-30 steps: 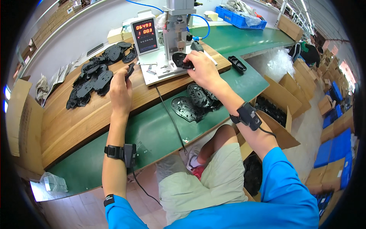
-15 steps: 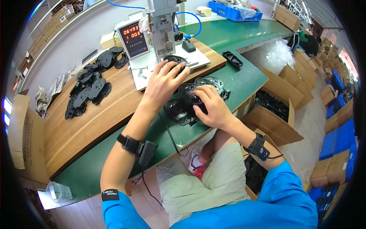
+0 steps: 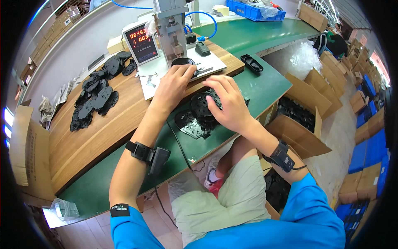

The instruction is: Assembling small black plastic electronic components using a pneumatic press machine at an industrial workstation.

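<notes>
My left hand (image 3: 171,86) is at the base of a bench press (image 3: 172,37), its bent fingers on the near edge of a black oval plastic part (image 3: 182,61) under the press head. Part of that piece is hidden by the fingers. My right hand (image 3: 230,101) hovers with thumb and fingers apart, nothing between them. Just below and left of it, a round black plastic part (image 3: 200,104) overlaps a larger black shell (image 3: 190,124) on the green table (image 3: 265,89). More black parts behind are partly covered by the right hand.
A heap of black parts (image 3: 97,97) lies on the wooden board (image 3: 124,112), left of a display box (image 3: 141,43) with red digits. A black tray-like piece (image 3: 252,63) sits right of the press. Cardboard boxes (image 3: 292,135) with black parts stand right. A cable (image 3: 178,137) crosses the table edge.
My right hand has let go of the round black part, which now rests on the shell, and has lifted slightly with its fingers spread. My left hand has shifted slightly lower at the press.
</notes>
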A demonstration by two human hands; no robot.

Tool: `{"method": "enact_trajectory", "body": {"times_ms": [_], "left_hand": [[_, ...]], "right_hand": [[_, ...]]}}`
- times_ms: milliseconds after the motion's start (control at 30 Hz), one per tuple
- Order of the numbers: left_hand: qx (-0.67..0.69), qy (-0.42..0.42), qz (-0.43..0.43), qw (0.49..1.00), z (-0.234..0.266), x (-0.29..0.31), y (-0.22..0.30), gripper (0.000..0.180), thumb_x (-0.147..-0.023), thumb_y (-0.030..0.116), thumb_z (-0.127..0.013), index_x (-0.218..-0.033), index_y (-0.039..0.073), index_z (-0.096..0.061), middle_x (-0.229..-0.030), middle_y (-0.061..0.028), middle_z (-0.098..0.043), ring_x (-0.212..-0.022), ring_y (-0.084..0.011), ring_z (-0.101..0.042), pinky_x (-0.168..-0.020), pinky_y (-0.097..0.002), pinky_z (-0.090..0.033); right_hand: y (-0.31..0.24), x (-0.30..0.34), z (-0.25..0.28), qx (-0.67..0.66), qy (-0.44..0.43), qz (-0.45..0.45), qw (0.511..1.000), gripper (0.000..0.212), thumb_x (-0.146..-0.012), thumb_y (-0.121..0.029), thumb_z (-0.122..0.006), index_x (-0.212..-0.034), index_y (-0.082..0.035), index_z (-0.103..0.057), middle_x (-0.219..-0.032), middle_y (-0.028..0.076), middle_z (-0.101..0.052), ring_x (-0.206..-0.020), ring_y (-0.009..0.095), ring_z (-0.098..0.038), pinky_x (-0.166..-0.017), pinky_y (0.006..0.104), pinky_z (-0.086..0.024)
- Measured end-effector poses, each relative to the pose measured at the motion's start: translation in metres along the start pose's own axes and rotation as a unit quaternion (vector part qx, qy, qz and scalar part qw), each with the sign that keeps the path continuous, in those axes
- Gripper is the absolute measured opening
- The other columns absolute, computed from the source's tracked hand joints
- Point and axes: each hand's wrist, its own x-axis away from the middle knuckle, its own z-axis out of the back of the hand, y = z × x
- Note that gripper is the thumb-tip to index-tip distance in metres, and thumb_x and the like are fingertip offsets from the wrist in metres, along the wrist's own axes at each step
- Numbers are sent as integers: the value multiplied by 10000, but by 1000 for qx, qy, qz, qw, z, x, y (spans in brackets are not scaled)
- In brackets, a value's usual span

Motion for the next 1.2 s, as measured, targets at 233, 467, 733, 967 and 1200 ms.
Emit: {"method": "enact_trajectory", "body": {"times_ms": [233, 467, 733, 967, 1200], "left_hand": [[14, 14, 42, 999, -1, 3, -2, 521, -853, -27, -669, -1348, 52, -525, -1274, -159, -607, -1153, -360, -663, -911, -446, -592], [130, 55, 35, 989, 7, 22, -8, 598, -818, -63, -630, -1385, 39, -470, -1404, -226, -477, -1295, -453, -544, -1089, -511, -501], [-205, 24, 217, 954, 77, 129, -96, 590, -915, 108, -658, -1472, 33, -477, -1595, -187, -441, -1509, -362, -383, -1285, -540, -252], [-265, -65, 402, 874, 104, 193, -116, 584, -1079, 336, -545, -1643, 363, -399, -1602, -364, -404, -1565, -502, -276, -1272, -649, -125], [-192, -53, 472, 859, 103, 205, -118, 425, -1065, 350, -566, -1456, 198, -634, -1529, -311, -514, -1496, -429, -422, -1276, -632, -152]], "right_hand": [[13, -51, -31, 46, -27, 26, 998, 631, -803, -28, -719, -1403, 52, -540, -1324, 201, -614, -1278, 384, -564, -1086, 468, -472], [19, -75, -46, 120, -121, -13, 985, 312, -773, -26, -769, -1071, -29, -675, -1111, 121, -698, -1123, 339, -650, -934, 445, -587], [29, -76, -38, 110, -160, -36, 980, 333, -780, -64, -779, -1104, -43, -708, -1156, 97, -704, -1161, 326, -637, -1010, 450, -532], [32, -82, -33, 114, -154, 19, 981, 315, -787, -41, -743, -1101, -37, -729, -1108, 122, -742, -1122, 337, -658, -988, 460, -549], [30, -80, -40, 124, -159, 17, 979, 340, -771, -56, -766, -1105, -31, -713, -1099, 123, -725, -1100, 341, -657, -983, 467, -533]]}}
